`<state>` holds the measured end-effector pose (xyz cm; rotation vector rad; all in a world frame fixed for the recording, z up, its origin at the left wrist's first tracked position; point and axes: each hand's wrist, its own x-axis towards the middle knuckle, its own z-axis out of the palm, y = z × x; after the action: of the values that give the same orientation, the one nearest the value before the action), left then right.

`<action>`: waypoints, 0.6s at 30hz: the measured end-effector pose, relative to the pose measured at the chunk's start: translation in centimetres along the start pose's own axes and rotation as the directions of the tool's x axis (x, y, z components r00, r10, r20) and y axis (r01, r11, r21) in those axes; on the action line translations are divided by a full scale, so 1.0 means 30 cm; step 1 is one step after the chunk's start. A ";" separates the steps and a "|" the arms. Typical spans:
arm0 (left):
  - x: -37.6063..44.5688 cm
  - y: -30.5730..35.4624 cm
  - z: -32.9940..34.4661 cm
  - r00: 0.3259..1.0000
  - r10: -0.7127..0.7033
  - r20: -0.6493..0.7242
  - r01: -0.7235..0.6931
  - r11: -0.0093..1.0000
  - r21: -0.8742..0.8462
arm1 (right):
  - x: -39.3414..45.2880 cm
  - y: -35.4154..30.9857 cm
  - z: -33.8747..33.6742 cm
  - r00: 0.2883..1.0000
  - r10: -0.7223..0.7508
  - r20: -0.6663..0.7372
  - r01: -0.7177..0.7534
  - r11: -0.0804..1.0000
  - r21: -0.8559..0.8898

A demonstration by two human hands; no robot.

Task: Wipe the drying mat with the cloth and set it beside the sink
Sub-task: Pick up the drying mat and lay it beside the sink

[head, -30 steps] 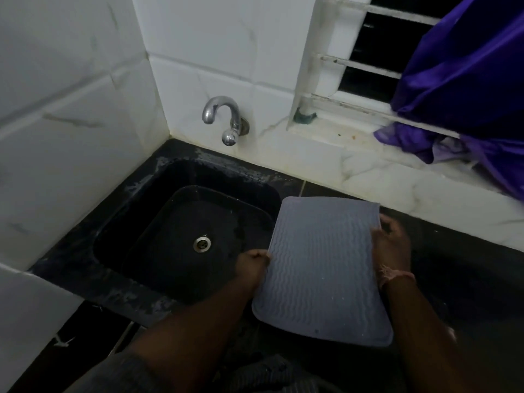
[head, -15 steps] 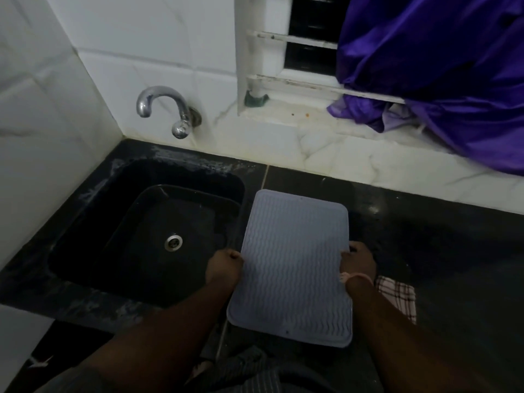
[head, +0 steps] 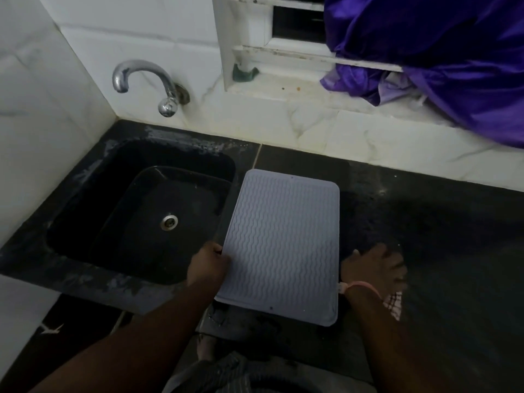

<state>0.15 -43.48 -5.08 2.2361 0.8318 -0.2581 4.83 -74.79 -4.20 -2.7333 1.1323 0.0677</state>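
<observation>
The grey ribbed drying mat point(head: 283, 245) lies flat on the dark counter, just right of the black sink point(head: 85, 177), with its near edge reaching the counter's front. My left hand point(head: 208, 265) grips the mat's left edge near the front corner, fingers curled on it. My right hand point(head: 374, 268) is off the mat, just right of its right edge; it is blurred, with fingers spread over the counter. A checked cloth point(head: 394, 304) lies on the counter and shows partly under my right wrist.
A chrome tap point(head: 158, 86) sticks out of the white tiled wall above the sink. Purple fabric point(head: 453, 66) hangs over the window sill at the back right. A small green object point(head: 245, 73) sits on the sill. Dark counter point(head: 439, 236) stretches to the right.
The mat has come down from a tilted hold to lie flat beside the sink. My right hand has let go of its right edge and moved right, over the cloth.
</observation>
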 end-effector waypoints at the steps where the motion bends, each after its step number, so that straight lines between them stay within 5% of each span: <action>1: -0.022 -0.004 0.000 1.000 -0.010 -0.008 0.010 1.000 0.016 | -0.010 0.037 0.006 0.998 0.055 0.011 -0.055 0.998 -0.009; 6: -0.097 -0.039 -0.009 0.999 0.026 0.026 -0.028 0.997 0.067 | -0.031 0.158 0.077 0.996 0.031 0.086 -0.035 0.999 0.040; 10: -0.102 -0.048 -0.035 0.994 0.087 0.059 -0.091 0.994 0.060 | -0.050 0.168 0.090 0.993 -0.067 0.094 0.076 0.993 -0.093; 15: -0.092 -0.078 -0.058 0.993 0.095 0.065 -0.090 0.993 -0.073 | -0.004 0.162 -0.020 0.991 -0.052 0.125 0.017 0.964 0.266; 18: -0.104 -0.107 -0.075 0.996 0.068 0.055 -0.058 0.983 -0.172 | -0.068 0.125 -0.085 0.991 -0.090 0.094 0.018 0.806 0.592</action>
<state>-4.41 -41.73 -4.00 2.0808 0.7218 -0.2151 0.67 -76.44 -2.03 -2.1650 0.8545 -0.1143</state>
